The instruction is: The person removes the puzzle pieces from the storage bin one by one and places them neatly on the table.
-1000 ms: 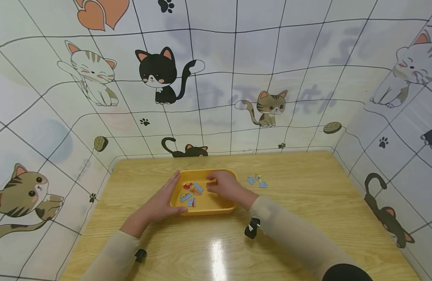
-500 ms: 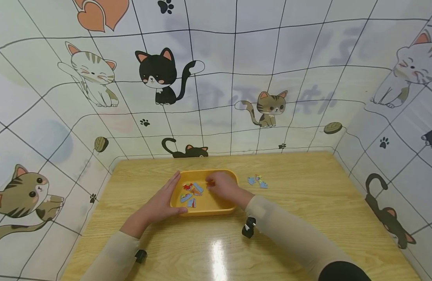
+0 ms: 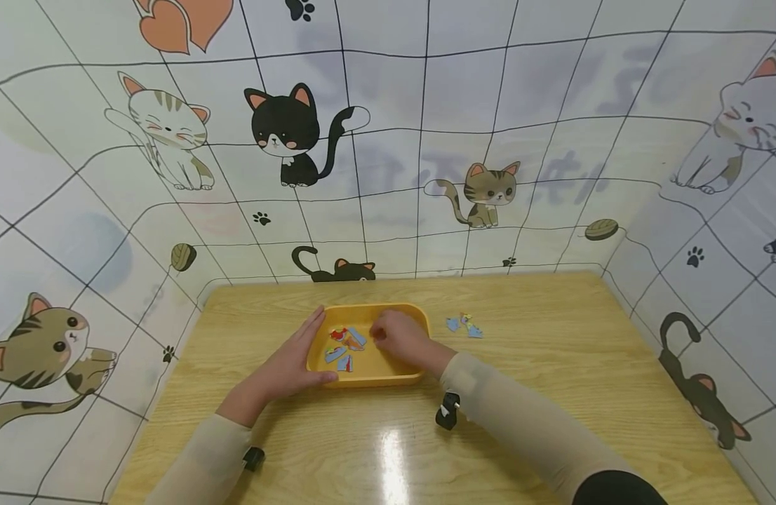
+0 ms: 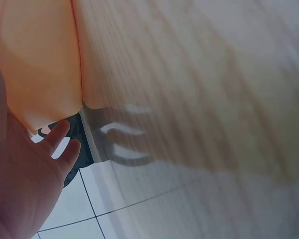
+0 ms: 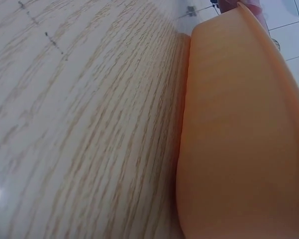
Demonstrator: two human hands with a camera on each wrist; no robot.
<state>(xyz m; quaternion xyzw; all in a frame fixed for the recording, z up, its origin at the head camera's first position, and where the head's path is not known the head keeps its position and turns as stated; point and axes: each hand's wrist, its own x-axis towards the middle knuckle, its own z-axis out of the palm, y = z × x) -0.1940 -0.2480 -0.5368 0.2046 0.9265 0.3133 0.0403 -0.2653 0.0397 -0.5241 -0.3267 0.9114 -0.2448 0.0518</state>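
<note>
My left hand (image 3: 291, 361) rests along the left end of a yellow tray (image 3: 377, 383), its fingers straight at the far corner and its thumb on the front rim. In the left wrist view, the fingers (image 4: 69, 157) lie beside the tray wall (image 4: 40, 64). Several small puzzle pieces (image 3: 346, 362), blue with red and orange print, lie in the tray's left half. Over the tray's right half, my right hand (image 3: 400, 337) reaches in with curled fingers drawn together on a puzzle piece; the back of the hand hides the piece and the fingertips.
To the right of the tray, a few more blue and yellow puzzle pieces (image 3: 474, 332) lie on the wooden table (image 3: 552, 365). Behind it stands a wall (image 3: 388, 154) printed with cartoon cats. The right wrist view shows the tray's outer side (image 5: 239, 124) close up.
My right hand's fingers have closed together over the tray; the brownish-orange piece seen between them a second ago is now hidden. The left hand and the other pieces stay put.
</note>
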